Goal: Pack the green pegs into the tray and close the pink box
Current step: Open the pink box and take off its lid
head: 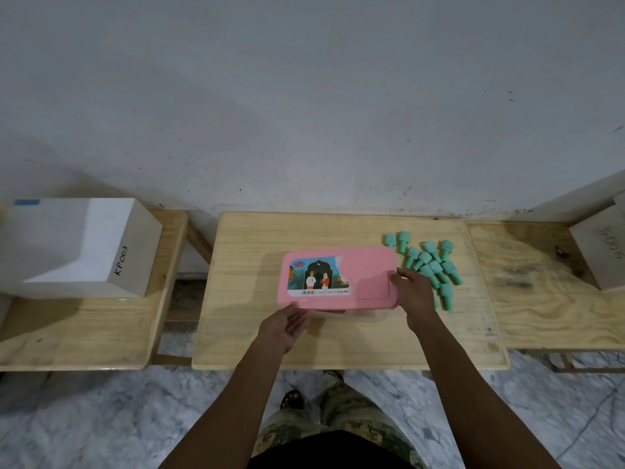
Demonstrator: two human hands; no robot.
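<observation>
Both forearms (233, 394) extend from the near frame edge to the pink box (365, 275), which sits lidded at the centre of the middle table (257, 238). The right hand (414, 297) grips the box's right edge, thumb on the lid. The left hand (285, 328) lies with fingers spread and relaxed at the near-left corner; whether its tips hook under the rim cannot be told. No tray is in view. The green pegs (431, 262) lie loose just right of the box, some hidden behind the right hand.

Hazard: swinging the lid rightward would likely sweep pegs towards the nearby right table edge. Open room lies left of and behind the box. White cartons (77, 248) occupy the side tables.
</observation>
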